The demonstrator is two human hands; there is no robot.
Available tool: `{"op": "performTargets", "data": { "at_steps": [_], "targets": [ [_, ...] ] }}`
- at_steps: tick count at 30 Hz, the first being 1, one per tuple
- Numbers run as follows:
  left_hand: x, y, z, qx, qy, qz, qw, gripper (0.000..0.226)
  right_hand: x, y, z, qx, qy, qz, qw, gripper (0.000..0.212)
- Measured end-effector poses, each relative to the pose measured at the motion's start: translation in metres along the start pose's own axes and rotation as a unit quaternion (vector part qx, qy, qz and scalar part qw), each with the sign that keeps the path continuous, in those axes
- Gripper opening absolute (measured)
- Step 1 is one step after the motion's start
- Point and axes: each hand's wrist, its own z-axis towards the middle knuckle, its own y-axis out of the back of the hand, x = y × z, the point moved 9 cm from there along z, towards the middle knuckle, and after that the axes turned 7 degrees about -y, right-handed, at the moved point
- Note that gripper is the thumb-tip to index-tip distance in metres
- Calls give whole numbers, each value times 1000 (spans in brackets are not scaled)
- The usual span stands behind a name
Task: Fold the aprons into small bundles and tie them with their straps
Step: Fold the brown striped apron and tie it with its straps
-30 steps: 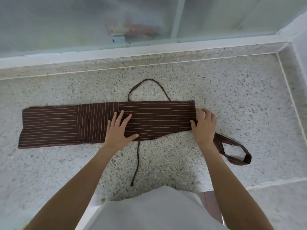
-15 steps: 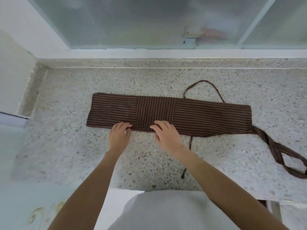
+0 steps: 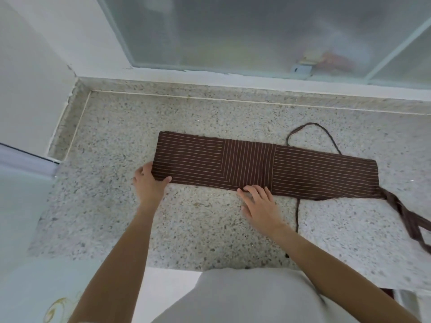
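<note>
A brown pinstriped apron (image 3: 263, 163) lies folded into one long flat strip across the speckled stone counter (image 3: 186, 224). My left hand (image 3: 149, 183) pinches the strip's near left corner, thumb on top of the cloth. My right hand (image 3: 258, 201) rests with straight fingers on the strip's near edge, around its middle. A thin strap (image 3: 312, 129) loops out behind the strip, another thin strap (image 3: 297, 213) trails toward me, and the wide neck strap (image 3: 405, 213) lies twisted off the right end.
A frosted glass window (image 3: 233, 33) with a white sill runs along the back of the counter. A white wall (image 3: 35, 78) closes the left side. The counter's front edge is right by my body.
My left hand has slid left along the near edge to the strip's left corner and taken hold of it. My right hand stays near the middle. My view has shifted left.
</note>
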Motion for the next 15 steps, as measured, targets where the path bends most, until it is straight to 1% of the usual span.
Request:
{"op": "performTargets", "data": {
  "at_steps": [2, 4, 6, 8, 10, 11, 12, 13, 15],
  "targets": [
    [0, -3, 4, 26, 17, -1, 1000, 78, -3, 1, -1, -3, -8, 16, 1000, 45],
    [0, -5, 7, 37, 27, -7, 999, 71, -6, 1, -2, -2, -10, 27, 1000, 46],
    [2, -2, 3, 21, 39, -14, 999, 59, -5, -2, -2, 18, -6, 18, 1000, 48],
    [-4, 9, -5, -28, 41, -40, 998, 42, -4, -4, -2, 40, 1, 1, 999, 51],
    [-22, 26, -19, -103, 22, -134, 985, 24, -5, -6, -3, 55, 4, -26, 998, 64],
    [-35, 34, -26, -135, 11, -196, 971, 18, -6, -9, -4, 57, 8, -48, 997, 71],
    [-50, 41, -35, -158, -3, -247, 956, 13, -7, -10, -6, 54, 12, -70, 996, 73],
    [-68, 45, -43, -170, -19, -283, 944, 10, -7, -11, -7, 48, 15, -79, 996, 72],
    [-108, 46, -59, -161, -59, -330, 928, 8, -7, -19, -8, 82, 18, -44, 995, 70]
  ]
}}
